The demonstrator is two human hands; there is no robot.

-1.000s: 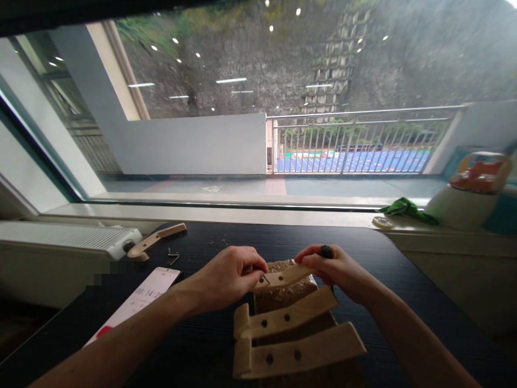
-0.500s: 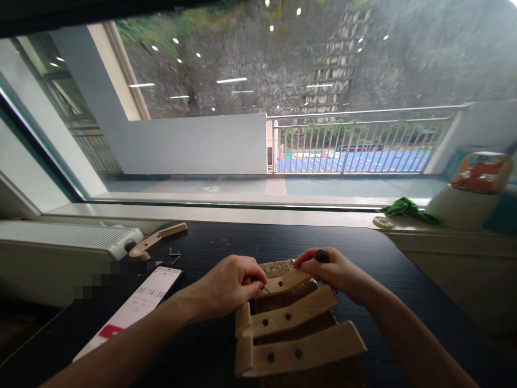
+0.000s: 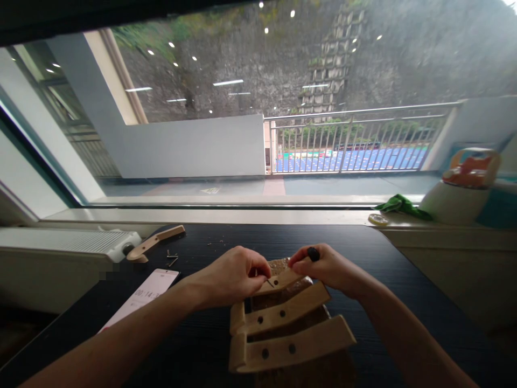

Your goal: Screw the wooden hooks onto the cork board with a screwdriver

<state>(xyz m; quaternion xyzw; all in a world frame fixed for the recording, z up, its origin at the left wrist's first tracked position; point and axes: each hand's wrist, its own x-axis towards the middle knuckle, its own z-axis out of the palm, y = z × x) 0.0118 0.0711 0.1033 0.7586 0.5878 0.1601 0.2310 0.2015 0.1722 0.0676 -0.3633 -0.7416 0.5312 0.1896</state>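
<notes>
My left hand pinches a thin metal screw over the farthest of three curved wooden hooks. That farthest wooden hook has a dark hole showing between my hands. My right hand is closed, its fingertips on the hook's right end. A rounded black handle end sticks up from the same hand; the rest of that tool is hidden. Nearer to me lie the middle hook and the nearest hook, each with two dark round spots. Under them is a rough brown board, mostly covered.
At the table's back left lie another wooden hook and several loose screws. A phone showing a timer rests beside my left forearm. On the sill at right are a green cloth, a tape roll and a white container.
My left hand has shifted slightly up, and the screw in its fingers now shows more clearly beside the hole. The whole view has moved a little. My right hand keeps its hold.
</notes>
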